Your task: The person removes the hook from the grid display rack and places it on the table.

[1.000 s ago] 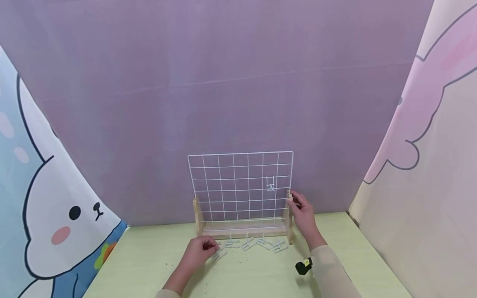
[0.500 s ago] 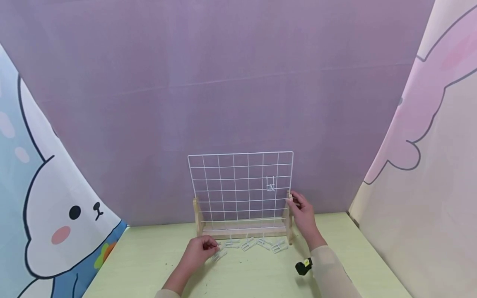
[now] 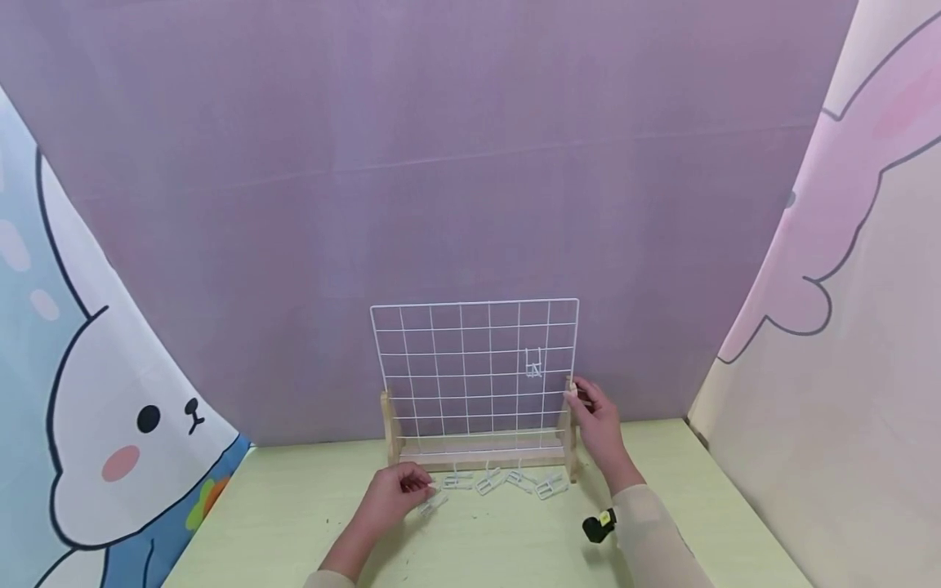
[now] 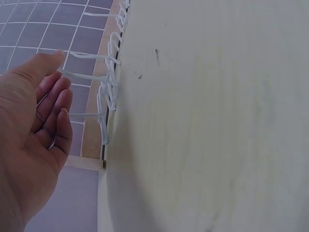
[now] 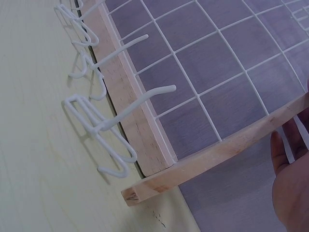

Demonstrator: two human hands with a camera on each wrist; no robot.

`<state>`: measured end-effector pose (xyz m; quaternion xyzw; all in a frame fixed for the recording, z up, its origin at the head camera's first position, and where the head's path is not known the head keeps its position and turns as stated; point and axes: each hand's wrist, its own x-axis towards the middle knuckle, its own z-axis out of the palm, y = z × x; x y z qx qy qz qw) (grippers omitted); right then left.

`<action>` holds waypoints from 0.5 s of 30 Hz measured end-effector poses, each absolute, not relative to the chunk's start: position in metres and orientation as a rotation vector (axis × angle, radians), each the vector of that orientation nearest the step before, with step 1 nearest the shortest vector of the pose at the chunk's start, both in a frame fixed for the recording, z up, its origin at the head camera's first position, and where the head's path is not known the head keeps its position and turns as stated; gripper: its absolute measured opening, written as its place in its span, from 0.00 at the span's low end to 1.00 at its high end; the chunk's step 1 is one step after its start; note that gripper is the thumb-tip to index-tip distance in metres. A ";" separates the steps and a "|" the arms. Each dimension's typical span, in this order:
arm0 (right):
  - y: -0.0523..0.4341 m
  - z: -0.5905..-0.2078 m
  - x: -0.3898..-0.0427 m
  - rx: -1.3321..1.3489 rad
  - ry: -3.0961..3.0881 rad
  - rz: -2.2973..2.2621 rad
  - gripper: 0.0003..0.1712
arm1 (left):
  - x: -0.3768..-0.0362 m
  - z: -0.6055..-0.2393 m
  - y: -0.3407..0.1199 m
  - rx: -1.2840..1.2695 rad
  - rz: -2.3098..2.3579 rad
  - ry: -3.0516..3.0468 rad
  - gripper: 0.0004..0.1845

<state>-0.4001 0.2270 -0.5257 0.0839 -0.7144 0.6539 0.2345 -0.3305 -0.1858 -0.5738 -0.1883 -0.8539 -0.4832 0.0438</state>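
A white wire grid panel (image 3: 476, 376) stands upright in a wooden stand (image 3: 478, 459). At its right side, my right hand (image 3: 601, 425) grips the stand's wooden side post (image 5: 231, 145) between thumb and fingers. In the right wrist view that hand is partly cut off. My left hand (image 3: 393, 496) is low at the front left, its thumb and forefinger pinching the prong of a white wire hook (image 3: 432, 504) at the left end of a row. Several similar hooks (image 3: 488, 482) lie along the stand's front. One more hook (image 3: 533, 365) hangs on the grid, upper right.
The pale yellow-green table (image 3: 470, 555) bears small dark marks. A black object with a yellow patch (image 3: 599, 526) sits by the right sleeve. Behind rises a mauve backdrop (image 3: 470, 180), with cartoon-printed panels (image 3: 132, 457) at both sides.
The back of my left hand has risen very slightly at the leftmost hook. My right hand, the grid and the other hooks have stayed in place.
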 end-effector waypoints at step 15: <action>0.217 -0.490 -0.369 0.252 -1.971 1.800 0.22 | -0.338 -0.557 -0.174 -0.574 -1.406 -2.566 0.03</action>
